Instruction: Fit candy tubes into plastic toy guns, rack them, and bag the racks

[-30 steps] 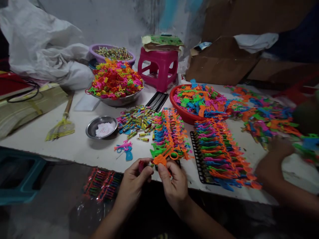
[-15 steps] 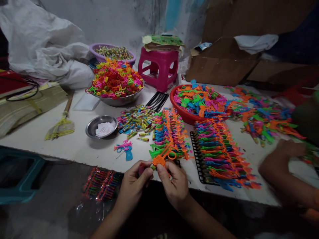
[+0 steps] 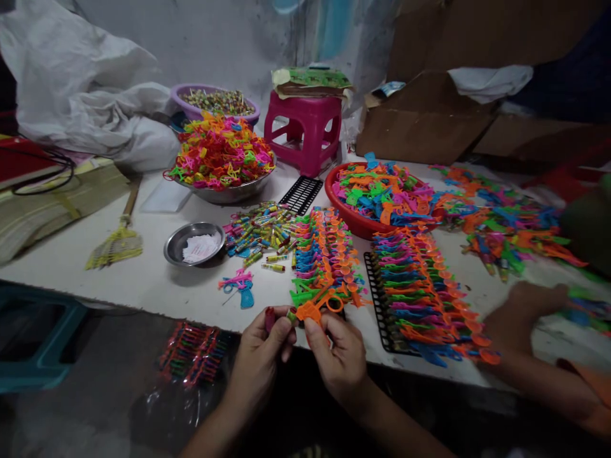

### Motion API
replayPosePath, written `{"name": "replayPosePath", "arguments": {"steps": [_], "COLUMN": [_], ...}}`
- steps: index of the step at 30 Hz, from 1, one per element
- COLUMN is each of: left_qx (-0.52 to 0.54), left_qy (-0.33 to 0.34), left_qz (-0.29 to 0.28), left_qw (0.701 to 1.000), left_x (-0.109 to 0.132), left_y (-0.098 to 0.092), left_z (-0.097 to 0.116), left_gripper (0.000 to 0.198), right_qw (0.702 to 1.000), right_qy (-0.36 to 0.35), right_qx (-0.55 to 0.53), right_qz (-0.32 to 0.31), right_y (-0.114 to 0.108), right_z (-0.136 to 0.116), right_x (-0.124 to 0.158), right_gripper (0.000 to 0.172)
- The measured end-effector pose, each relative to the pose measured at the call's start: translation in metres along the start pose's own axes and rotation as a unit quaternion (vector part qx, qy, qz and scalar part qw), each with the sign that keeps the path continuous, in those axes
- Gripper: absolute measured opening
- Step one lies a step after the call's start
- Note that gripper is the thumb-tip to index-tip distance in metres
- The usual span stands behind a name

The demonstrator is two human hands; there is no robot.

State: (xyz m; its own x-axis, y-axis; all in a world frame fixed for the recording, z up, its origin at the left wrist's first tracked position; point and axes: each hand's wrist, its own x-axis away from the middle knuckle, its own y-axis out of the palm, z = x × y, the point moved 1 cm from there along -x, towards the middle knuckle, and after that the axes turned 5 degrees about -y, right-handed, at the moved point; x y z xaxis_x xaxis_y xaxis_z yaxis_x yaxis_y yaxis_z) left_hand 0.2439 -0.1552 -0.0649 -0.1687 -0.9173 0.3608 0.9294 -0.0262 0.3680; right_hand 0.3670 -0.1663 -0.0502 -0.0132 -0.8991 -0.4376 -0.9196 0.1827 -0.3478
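Note:
My left hand (image 3: 263, 348) is closed on a small tube (image 3: 291, 315) with a greenish end, pinched at the fingertips. A red-capped end (image 3: 270, 317) also sticks up among its fingers. My right hand (image 3: 342, 357) grips an orange toy gun (image 3: 310, 312) by thumb and fingers, its ring end pointing up to the right. The tube's end is right beside the gun; whether they touch I cannot tell. Just beyond both hands, a rack of colourful toy guns (image 3: 329, 254) stands at the table edge, and loose small tubes (image 3: 262, 232) lie to its left.
A second filled rack (image 3: 424, 292) stands right. Behind are a red basin (image 3: 351, 219) of gun parts and a metal bowl (image 3: 233, 193) heaped with plastic pieces. A small steel bowl (image 3: 174, 251) holds paper slips. A co-worker's hand (image 3: 513, 318) is at right, near piled toy guns (image 3: 515, 216).
My right hand has shifted slightly right, and the orange toy gun has tilted flatter. My left hand has barely moved. The co-worker's hand has moved left, toward the second rack.

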Motion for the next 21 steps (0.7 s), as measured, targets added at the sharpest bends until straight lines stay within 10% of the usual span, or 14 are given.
{"name": "replayPosePath", "arguments": {"steps": [7,18,21], "left_qx": [-0.164,-0.320,-0.348], "left_qy": [0.107,0.088,0.187], "left_qz": [0.030,-0.107,-0.048], "left_qw": [0.980,0.937,0.917], "left_x": [0.007,-0.007,-0.016], "left_y": [0.001,-0.019,-0.031], "left_z": [0.004,0.019,0.011], "left_gripper": [0.016,0.012,0.010], "right_qw": [1.000,0.996,0.995], "right_qy": [0.000,-0.043,-0.061], "right_qx": [-0.010,0.025,0.042], "right_qz": [-0.008,-0.067,-0.067], "right_y": [-0.002,-0.009,-0.019], "right_z": [0.000,0.006,0.022], "right_x": [0.003,0.003,0.010], "right_gripper": [0.019,0.016,0.013]}}
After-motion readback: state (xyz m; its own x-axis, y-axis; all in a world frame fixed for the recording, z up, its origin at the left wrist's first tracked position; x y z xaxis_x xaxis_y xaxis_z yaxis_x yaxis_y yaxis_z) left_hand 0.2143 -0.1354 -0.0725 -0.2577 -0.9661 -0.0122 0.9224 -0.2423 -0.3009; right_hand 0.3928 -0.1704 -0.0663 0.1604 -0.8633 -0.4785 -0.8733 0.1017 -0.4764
